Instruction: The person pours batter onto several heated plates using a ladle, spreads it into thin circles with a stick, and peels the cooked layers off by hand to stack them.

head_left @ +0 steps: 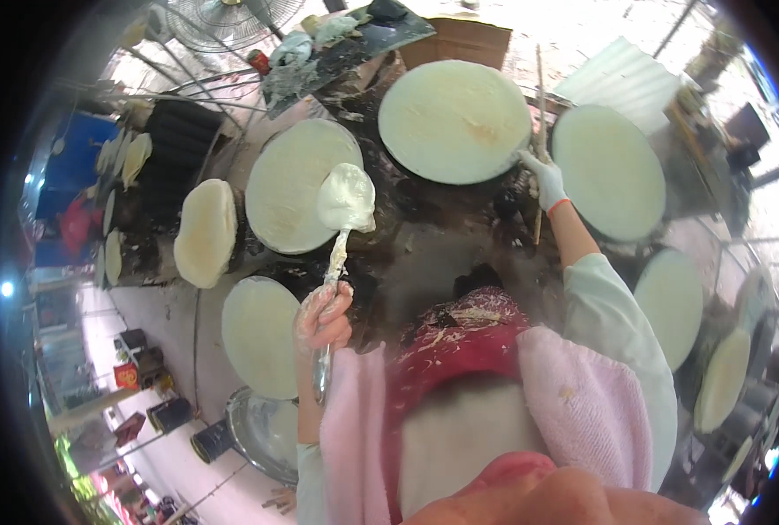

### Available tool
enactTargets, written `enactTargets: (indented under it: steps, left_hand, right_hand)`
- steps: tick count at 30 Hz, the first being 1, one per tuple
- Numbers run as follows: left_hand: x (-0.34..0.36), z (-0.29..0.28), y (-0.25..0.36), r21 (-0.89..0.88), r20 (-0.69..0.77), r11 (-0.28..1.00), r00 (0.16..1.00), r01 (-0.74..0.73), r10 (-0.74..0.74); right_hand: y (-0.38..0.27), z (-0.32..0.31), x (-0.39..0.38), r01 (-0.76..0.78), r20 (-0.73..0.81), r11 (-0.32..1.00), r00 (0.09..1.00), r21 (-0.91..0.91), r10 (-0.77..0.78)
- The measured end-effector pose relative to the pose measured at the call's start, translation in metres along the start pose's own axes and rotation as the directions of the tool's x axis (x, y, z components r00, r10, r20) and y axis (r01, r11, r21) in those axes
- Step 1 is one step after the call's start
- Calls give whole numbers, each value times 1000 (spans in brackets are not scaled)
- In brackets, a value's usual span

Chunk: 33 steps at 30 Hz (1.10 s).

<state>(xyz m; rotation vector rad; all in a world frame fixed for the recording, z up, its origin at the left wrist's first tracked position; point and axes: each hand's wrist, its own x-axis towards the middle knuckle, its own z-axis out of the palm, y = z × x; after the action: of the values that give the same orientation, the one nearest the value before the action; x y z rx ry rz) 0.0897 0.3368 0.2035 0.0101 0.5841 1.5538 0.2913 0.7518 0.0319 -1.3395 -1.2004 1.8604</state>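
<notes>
My left hand [323, 319] grips the handle of a long metal scoop [344, 199], its head heaped with creamy white batter, held over the left edge-to-front area of a pale round sheet [293, 171] on a griddle. My white-gloved right hand [542, 179] has its fingers curled at the right rim of the rear round griddle [446, 118], beside a long wooden stick [538, 79]; what they hold is unclear. Other pale rounds lie at the right [608, 171], far right [669, 311] and lower left [258, 337]. A thicker, browned round [204, 232] sits at the left.
A metal bowl [258, 442] is at lower left. A fan [206, 22], a cluttered dark board [345, 52] and cardboard [455, 39] are at the back. Stacked pale rounds [722, 381] stand at far right. Dark corrugated sheeting [171, 149] and metal bars are at the left.
</notes>
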Motion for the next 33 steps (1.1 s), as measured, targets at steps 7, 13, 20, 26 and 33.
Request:
enactTargets:
  steps: [7,13,20,26,33]
  left_hand:
    - [23,50,45,-553,81,807,950,-209,301]
    - [68,70,95,68,-72,879,876,-472,477]
    - [124,8,118,-248,-117,952,981,-179,154]
    - [150,1,165,318,-217,946,966,-69,143]
    - [218,32,176,512,-125,859,990,5,69]
  right_hand:
    - [-28,21,119,-7,21,998,1000,-63,8]
    - [-65,62,127,269,-26,865,951,-424,-309]
    - [-115,127,67,451,-10,728,847,-516,-532]
    - [-169,153,3,424,-80,904,901,-58,-427]
    - [-203,5,-65,442,-384,896,835,41,-395]
